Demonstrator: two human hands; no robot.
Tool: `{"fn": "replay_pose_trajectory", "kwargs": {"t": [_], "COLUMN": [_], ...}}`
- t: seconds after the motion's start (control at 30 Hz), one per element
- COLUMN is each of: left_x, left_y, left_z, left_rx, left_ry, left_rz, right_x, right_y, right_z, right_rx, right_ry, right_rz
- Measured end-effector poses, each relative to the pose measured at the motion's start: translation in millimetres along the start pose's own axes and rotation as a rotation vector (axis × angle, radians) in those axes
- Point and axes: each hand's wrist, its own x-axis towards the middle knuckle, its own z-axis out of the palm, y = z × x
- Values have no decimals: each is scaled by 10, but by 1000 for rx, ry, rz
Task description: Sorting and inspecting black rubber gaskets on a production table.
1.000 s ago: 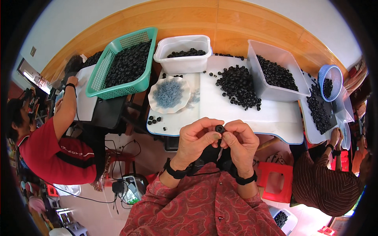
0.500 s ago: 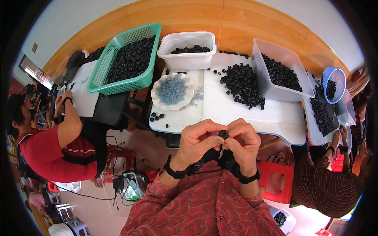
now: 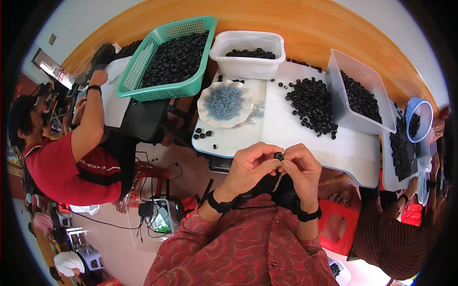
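Observation:
In front of my chest, over the table's near edge, a small round black part with a hole [image 3: 278, 156] is pinched between both hands. My left hand [image 3: 252, 168] grips it with thumb and fingertips from the left. Closed in the same way, my right hand [image 3: 302, 170] meets it from the right, the two thumbs nearly touching. Ahead lies a scalloped white plate [image 3: 247, 108] heaped with tiny bluish translucent pieces [image 3: 223, 102]. A loose pile of similar black parts [image 3: 311, 106] spreads over the white table top [image 3: 272, 131] to the right.
Behind stand a green basket [image 3: 125, 86], a white tub [image 3: 248, 71] and a clear bin [image 3: 341, 107], all holding black parts. A blue basket [image 3: 411, 121] is at far right. Co-workers sit at left [image 3: 71, 167] and right [image 3: 391, 233]. Cables [image 3: 152, 219] hang at lower left.
The view has shifted, so the table things sit farther right. Both hands keep hold of the black part, which looks slightly turned. The left co-worker's hand has risen.

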Motion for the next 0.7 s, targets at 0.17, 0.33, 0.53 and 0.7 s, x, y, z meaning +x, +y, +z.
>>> {"fn": "replay_pose_trajectory", "kwargs": {"t": [0.17, 0.33, 0.53, 0.7], "left_x": [-112, -250, -334, -304], "left_y": [-310, -460, -549, -549], "left_z": [-396, -984, -1320, -1325], "left_rx": [277, 645, 1061, 1117], "left_ry": [395, 780, 866, 841], "left_rz": [-175, -76, -61, -132], "right_x": [72, 146, 161, 161], "right_y": [393, 545, 752, 836], "right_z": [-123, -266, -397, -433], "right_rx": [-424, -684, -727, -735], "right_ry": [104, 168, 184, 185], "right_rz": [74, 53, 65, 102]}}
